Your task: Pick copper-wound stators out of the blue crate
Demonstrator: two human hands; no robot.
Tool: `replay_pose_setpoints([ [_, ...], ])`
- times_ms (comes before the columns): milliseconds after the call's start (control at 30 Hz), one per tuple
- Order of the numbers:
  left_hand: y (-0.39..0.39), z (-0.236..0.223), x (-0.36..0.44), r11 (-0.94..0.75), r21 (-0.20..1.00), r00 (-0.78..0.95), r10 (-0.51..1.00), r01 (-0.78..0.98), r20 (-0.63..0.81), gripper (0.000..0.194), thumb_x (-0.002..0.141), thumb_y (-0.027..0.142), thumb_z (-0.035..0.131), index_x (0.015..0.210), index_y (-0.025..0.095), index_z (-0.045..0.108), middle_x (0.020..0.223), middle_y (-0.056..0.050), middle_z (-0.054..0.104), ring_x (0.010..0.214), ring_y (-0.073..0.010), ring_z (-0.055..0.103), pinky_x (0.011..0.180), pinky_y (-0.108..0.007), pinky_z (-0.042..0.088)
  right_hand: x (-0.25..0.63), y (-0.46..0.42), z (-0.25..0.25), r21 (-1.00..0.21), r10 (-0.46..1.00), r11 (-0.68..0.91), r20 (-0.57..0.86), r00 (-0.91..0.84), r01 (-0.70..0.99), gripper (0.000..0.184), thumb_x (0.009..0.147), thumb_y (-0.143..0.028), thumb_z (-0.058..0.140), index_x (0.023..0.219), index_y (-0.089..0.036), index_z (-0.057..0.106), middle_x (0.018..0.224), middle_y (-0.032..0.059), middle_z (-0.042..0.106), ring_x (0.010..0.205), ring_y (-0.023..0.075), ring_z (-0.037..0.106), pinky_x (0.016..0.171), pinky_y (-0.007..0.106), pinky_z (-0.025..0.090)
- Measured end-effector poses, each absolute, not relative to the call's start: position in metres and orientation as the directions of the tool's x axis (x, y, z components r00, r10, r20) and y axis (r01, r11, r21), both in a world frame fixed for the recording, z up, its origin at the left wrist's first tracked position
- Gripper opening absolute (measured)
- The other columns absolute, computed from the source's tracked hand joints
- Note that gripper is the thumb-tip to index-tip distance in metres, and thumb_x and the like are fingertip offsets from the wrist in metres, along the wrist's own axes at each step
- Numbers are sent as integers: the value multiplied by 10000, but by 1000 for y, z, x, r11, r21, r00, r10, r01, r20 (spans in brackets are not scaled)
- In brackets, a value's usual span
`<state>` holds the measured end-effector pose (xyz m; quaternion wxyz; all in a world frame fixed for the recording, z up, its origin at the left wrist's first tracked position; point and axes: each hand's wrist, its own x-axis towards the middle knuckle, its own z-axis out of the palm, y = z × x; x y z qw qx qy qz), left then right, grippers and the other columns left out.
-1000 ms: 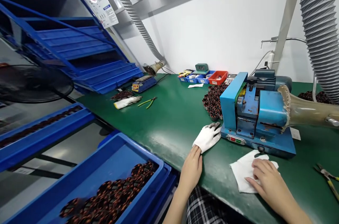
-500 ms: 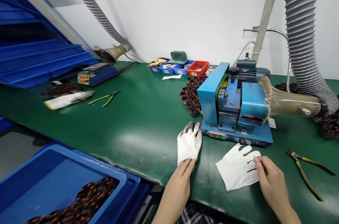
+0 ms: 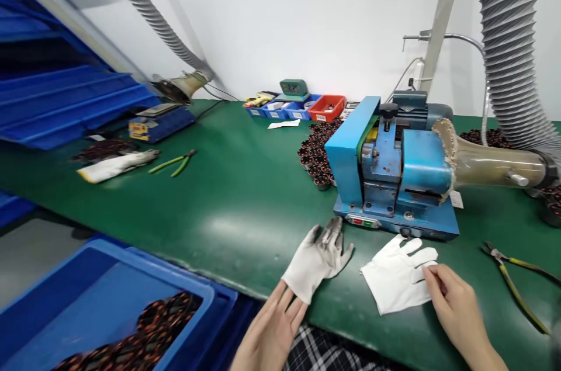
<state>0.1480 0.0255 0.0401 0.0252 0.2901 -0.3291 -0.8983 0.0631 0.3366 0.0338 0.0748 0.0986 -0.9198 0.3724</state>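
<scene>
Two white cloth gloves lie on the green bench in front of a blue machine (image 3: pixel 390 172). The left glove (image 3: pixel 316 257) has grey, dirty fingertips. My left hand (image 3: pixel 270 330) is just below its cuff, fingers stretched out and apart, the tips at the cuff's edge. The right glove (image 3: pixel 397 274) lies flat with its fingers pointing up and right. On that glove's right edge rests my right hand (image 3: pixel 456 315), its fingers curled and the fingertips pressed on the cloth.
Behind the machine sit several copper-wound coils (image 3: pixel 318 152). A ribbed duct (image 3: pixel 508 55) feeds the machine. Pliers (image 3: pixel 512 283) lie at the right. A blue crate (image 3: pixel 131 312) with coils stands at the lower left. Small parts bins (image 3: pixel 307 107), green cutters (image 3: pixel 173 163), another glove (image 3: pixel 116 165).
The left glove has slid down and tilted right, showing dirty fingertips. My left hand has drawn back toward me. The right hand stays at the right glove's edge.
</scene>
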Motion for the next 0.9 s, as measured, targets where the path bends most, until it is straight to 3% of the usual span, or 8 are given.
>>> replay_pose_setpoints([
  [167, 27, 48, 168, -769, 628, -757, -338, -121, -560, 461, 739, 296, 678, 1171, 168, 584, 1311, -97, 520, 1256, -262, 431, 1131, -376, 264, 71, 326, 38, -446, -320, 679, 536, -781, -584, 108, 911, -247, 487, 843, -169, 519, 767, 33, 542, 743, 159, 496, 700, 278, 366],
  [367, 42, 61, 158, -590, 785, -729, -451, -189, -515, 696, 759, 304, 631, 1356, 110, 329, 1351, -135, 463, 1260, -260, 420, 1132, -373, 256, 82, 264, 40, -234, -475, 745, 469, -744, -624, 371, 908, -459, 435, 952, -106, 541, 932, 139, 536, 862, 275, 464, 711, 383, 349],
  [467, 55, 58, 152, -339, 920, -704, -604, -195, -372, 671, 810, 394, 546, 1372, 129, 293, 1397, -158, 377, 1270, -297, 392, 1091, -430, 300, 84, 250, 34, -299, -472, 744, 397, -787, -597, 229, 932, -244, 365, 890, -121, 553, 916, 124, 543, 850, 270, 461, 702, 392, 344],
  [567, 71, 50, 151, 262, 935, -713, -701, -239, 14, 557, 854, 374, 496, 1343, 164, 330, 1386, -171, 301, 1290, -310, 333, 1060, -500, 297, 86, 255, 29, -586, -464, 614, 274, -843, -528, 170, 909, -163, 411, 840, -163, 566, 885, 67, 551, 850, 216, 473, 738, 357, 359],
  [600, 78, 48, 150, 457, 867, -761, -629, -198, 158, 485, 865, 317, 489, 1312, 172, 369, 1349, -166, 328, 1275, -290, 352, 1046, -485, 321, 86, 259, 29, -682, -445, 562, 228, -866, -468, 160, 909, -185, 437, 830, -177, 576, 869, 53, 552, 850, 200, 479, 745, 339, 366],
  [667, 94, 47, 145, 721, 683, -867, -261, 117, 424, 372, 849, 166, 481, 1221, 163, 458, 1224, -147, 451, 1199, -229, 438, 997, -386, 408, 87, 266, 32, -823, -377, 468, 143, -915, -321, 163, 905, -245, 476, 811, -195, 599, 837, 38, 554, 840, 178, 493, 748, 305, 377],
  [767, 118, 53, 130, 649, 402, -700, 293, 646, 651, 336, 749, -4, 468, 1061, 98, 538, 1014, -128, 598, 1090, -182, 527, 918, -265, 479, 85, 270, 40, -945, -276, 303, 36, -960, -123, 219, 890, -307, 498, 745, -179, 599, 783, 35, 544, 782, 152, 512, 721, 266, 385],
  [900, 134, 62, 111, 662, 340, -665, 326, 668, 671, 297, 747, -11, 460, 1011, 79, 562, 988, -118, 632, 1050, -186, 553, 917, -304, 484, 79, 270, 52, -989, -246, 49, -148, -958, 140, 274, 844, -389, 558, 721, -146, 591, 708, 31, 548, 678, 129, 511, 647, 231, 394],
])
